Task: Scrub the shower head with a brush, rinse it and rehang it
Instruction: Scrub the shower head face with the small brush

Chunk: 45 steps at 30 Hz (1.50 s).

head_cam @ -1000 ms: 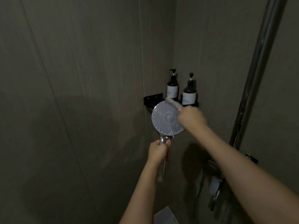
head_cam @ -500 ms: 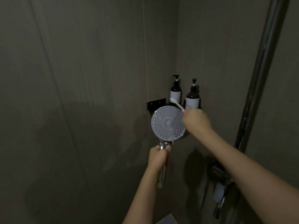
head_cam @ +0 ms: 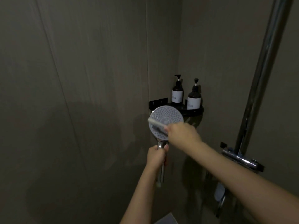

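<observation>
Since half a second ago the brush (head_cam: pixel 157 124) dropped from the rim onto the shower head (head_cam: pixel 165 118) face, right hand (head_cam: pixel 182 135) gripping it, left hand (head_cam: pixel 156 156) wrapped around the handle below the corner shelf (head_cam: pixel 196 111).

Bare forearms (head_cam: pixel 234 172), sleeveless, unadorned hands (head_cam: pixel 182 135)

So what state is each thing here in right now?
Round pale shower head: off its holder, face toward camera, held by its chrome handle.
White slim brush: lying across the face.
Left hand: grips the handle.
Right hand: grips the brush.
Two dark pump bottles: upright on black corner shelf.
</observation>
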{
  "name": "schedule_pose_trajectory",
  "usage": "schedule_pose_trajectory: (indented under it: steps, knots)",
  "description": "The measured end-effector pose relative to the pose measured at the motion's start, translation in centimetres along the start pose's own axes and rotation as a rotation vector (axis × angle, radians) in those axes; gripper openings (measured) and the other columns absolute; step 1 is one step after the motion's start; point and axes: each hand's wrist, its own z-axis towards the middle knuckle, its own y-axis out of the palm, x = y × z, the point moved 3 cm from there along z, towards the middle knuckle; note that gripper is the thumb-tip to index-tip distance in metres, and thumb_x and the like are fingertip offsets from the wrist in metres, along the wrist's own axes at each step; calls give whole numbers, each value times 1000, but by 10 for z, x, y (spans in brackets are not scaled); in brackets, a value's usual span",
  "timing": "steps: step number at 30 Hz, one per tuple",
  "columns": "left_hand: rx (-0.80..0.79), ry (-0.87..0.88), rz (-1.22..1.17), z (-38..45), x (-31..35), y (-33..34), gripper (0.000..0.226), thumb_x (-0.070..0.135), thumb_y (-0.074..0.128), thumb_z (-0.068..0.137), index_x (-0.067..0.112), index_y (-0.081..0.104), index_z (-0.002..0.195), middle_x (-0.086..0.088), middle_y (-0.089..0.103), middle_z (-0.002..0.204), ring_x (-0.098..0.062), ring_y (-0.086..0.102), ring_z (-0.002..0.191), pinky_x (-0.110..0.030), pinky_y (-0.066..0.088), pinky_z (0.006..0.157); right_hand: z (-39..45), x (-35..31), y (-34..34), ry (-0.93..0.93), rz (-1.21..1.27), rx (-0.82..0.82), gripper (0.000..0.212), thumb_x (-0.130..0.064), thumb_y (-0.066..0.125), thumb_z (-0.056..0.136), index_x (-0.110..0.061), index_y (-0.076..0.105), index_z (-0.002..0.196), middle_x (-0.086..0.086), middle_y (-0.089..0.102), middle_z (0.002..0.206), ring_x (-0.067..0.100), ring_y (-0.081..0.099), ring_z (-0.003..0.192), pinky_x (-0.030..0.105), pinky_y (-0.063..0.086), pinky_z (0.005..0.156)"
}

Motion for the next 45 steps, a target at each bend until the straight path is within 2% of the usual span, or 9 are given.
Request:
schedule_pose_trajectory:
  steps: [5,10,15,21,25,30,35,39,45]
  knots:
    - [-11,-8,16,-3,0,-1,23,13,56,86,12,49,64,-7,49,53,-15,44,42,-22,35,45,20,53,-19,445,167,10,27,-25,43,95,-7,62,96,1,45,64,17,46,55,23,32,47]
    - [-4,-1,39,-3,-1,-3,27,15,57,86,14,48,61,-7,49,53,-16,45,42,-23,36,46,-1,3,-2,13,14,41,24,-27,40,93,-21,60,105,-2,50,65,18,49,57,25,33,48]
    - [-23,-23,9,-6,2,-6,21,14,55,86,13,50,66,-6,49,54,-15,45,44,-21,36,44,19,58,-12,445,180,27,30,-27,37,97,-11,63,99,-1,47,65,15,47,58,24,31,46]
    - [-4,6,-5,-4,8,-10,23,13,55,86,13,48,64,-7,47,53,-16,43,42,-22,34,44,-7,13,7,47,58,-20,25,-24,39,92,-22,62,104,4,61,76,24,60,67,26,37,54]
    - [-10,-15,16,-6,6,-13,24,14,55,88,13,47,65,-7,48,54,-15,44,42,-20,36,41,15,64,-10,462,241,-3,28,-24,39,96,-11,62,103,3,53,72,20,53,64,27,39,51]
    - [-9,-2,5,-7,4,-13,23,13,55,87,11,48,65,-7,47,52,-13,42,37,-19,34,39,-7,15,6,102,144,-47,25,-23,40,93,-23,62,105,4,61,78,23,61,69,29,42,54]
    - [-16,-17,6,-8,4,-14,21,14,54,87,12,46,67,-8,47,54,-16,43,42,-21,36,41,3,62,-5,450,207,-35,29,-23,37,97,-11,63,101,0,54,69,15,53,58,24,37,45]
    - [-14,-14,-9,-9,4,-15,20,13,54,87,11,48,69,-7,47,55,-16,43,42,-21,36,40,-12,26,11,208,197,-54,26,-23,39,92,-18,62,104,5,62,80,21,57,65,29,43,56]
    - [-18,-33,8,-13,1,-19,23,15,54,86,14,46,65,-5,47,54,-14,43,42,-21,36,41,-4,59,-4,454,233,-64,29,-23,37,96,-13,63,104,3,56,76,19,56,66,30,45,55]
